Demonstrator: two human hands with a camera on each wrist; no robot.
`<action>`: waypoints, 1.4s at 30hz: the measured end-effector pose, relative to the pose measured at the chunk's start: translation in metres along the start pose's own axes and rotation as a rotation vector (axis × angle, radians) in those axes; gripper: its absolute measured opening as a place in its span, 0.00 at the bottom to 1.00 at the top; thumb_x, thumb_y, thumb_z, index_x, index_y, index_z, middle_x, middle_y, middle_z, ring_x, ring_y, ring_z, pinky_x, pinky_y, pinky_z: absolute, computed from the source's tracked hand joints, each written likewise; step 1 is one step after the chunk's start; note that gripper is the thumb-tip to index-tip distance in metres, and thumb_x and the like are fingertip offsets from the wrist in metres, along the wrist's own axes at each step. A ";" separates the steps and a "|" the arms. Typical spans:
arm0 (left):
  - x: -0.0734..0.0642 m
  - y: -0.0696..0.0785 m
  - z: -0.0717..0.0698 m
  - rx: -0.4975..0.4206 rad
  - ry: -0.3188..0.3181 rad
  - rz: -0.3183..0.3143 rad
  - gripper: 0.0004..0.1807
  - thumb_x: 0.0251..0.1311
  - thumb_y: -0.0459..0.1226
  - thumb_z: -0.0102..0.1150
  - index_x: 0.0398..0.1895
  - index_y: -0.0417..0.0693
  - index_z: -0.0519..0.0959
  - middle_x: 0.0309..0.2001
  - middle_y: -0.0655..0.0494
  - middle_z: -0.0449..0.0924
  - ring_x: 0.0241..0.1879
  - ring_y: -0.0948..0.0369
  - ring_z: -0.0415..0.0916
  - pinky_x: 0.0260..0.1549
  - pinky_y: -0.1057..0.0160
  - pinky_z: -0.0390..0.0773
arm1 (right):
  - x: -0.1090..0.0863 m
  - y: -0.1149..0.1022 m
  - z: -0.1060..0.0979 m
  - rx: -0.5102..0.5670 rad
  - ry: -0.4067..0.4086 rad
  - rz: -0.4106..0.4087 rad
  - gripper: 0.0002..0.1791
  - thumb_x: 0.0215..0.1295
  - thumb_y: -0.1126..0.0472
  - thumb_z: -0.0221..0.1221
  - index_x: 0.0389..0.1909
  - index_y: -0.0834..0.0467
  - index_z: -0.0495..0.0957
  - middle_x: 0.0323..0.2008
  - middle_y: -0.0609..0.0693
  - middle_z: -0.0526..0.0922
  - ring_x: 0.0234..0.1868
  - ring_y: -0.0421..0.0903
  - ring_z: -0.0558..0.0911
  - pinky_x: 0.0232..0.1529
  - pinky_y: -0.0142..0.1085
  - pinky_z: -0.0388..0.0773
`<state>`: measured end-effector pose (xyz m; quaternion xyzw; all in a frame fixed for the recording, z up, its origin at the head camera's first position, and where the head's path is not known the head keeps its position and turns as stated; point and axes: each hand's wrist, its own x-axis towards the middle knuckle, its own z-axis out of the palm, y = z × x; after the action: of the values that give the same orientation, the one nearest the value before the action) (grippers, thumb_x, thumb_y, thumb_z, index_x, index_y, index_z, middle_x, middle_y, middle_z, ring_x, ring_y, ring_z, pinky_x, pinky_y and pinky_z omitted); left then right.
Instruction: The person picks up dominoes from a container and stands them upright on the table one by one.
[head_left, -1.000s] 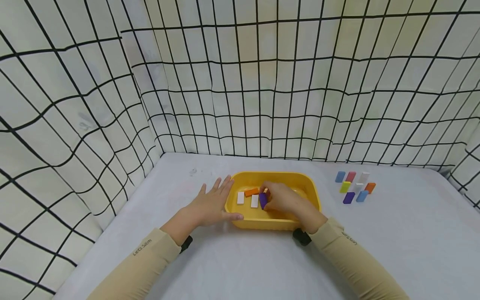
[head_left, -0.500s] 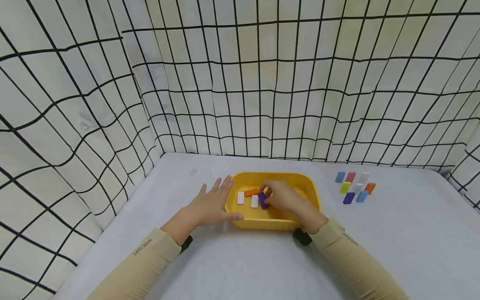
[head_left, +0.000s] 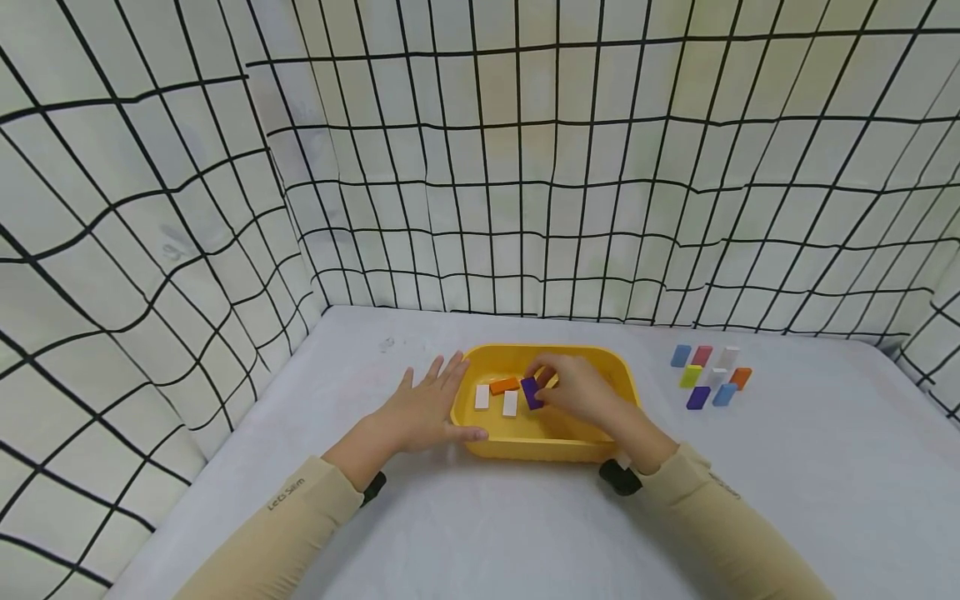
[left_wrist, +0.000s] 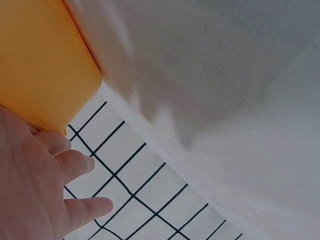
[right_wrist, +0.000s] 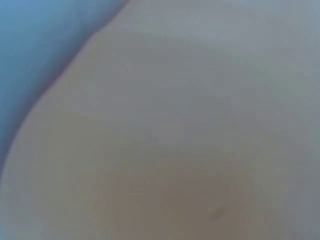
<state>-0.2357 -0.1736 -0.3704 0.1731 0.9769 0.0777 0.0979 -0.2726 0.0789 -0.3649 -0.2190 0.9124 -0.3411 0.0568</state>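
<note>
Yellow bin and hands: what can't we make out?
Head: some of the yellow bin, behind the right hand.
Head: part of the held purple block, behind that hand.
Left wrist: part of the left hand, cut off by the frame's edge.
Right wrist: blur; no block recognisable.

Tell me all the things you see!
Tray: 1, yellow, on the table
Table: 1, white, under the tray
Held block: 1, purple, pinched by the right hand
Tray blocks: 3 visible, 2 white, 1 orange, inside the tray
Outside blocks: 8 (2 blue, 2 white, pink, lime, orange, purple), right of the tray
Gridded backdrop: count unclear, white with black lines, behind the table
Sleeves: 2, tan, bottom of the head view
Wrist gadgets: 2, black, one by each cuff
Left hand: 1, bare, touching the tray's left end
Right hand: 1, bare, over the tray
</note>
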 end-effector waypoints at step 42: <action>-0.005 0.002 0.000 0.068 0.038 0.032 0.64 0.60 0.73 0.53 0.83 0.41 0.41 0.83 0.47 0.35 0.81 0.44 0.33 0.72 0.31 0.38 | -0.070 0.041 -0.080 0.028 0.253 -0.191 0.15 0.66 0.77 0.63 0.50 0.62 0.80 0.46 0.58 0.85 0.45 0.57 0.87 0.42 0.42 0.87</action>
<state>-0.2309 -0.1736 -0.3691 0.1903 0.9778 0.0493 0.0723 -0.2446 0.1854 -0.3339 -0.2591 0.8826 -0.3823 -0.0883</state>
